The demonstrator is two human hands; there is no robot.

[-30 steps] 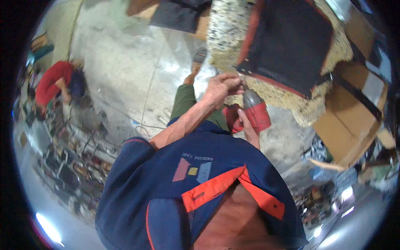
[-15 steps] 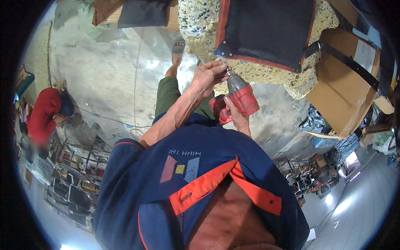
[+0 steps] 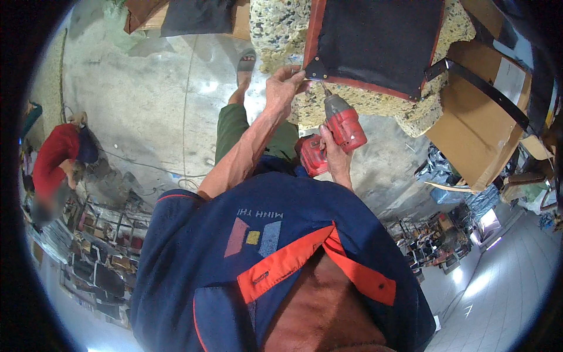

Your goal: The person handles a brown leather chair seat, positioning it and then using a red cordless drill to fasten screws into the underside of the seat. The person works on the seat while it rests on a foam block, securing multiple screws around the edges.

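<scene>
The red drill (image 3: pixel 347 128) sits in front of the person's body, low to the right of the near-left corner of a black panel (image 3: pixel 375 44) edged in reddish brown. Its long axis runs on a slant — nose up and to the left, back end down and to the right — so the bit (image 3: pixel 325 88) points at that corner. Whether the tip touches anything there, I can't tell from here.

The right hand (image 3: pixel 336 154) has its grip wrapped around the drill's handle, and the red battery base (image 3: pixel 312 156) juts out to the left of it. The left hand (image 3: pixel 285 88) is up at the same corner, fingertips drawn together beside a small dark corner plate (image 3: pixel 317 69) dotted with screw heads; I can't make out what, if anything, that grip is pinching.

The panel lies on a block of speckled foam (image 3: pixel 278 26). Over to the right, a black strip (image 3: pixel 489 92) curves across a brown cardboard sheet (image 3: pixel 469 141). Off to the left, someone in red (image 3: pixel 56 154) is bent low over the floor (image 3: pixel 149 94).
</scene>
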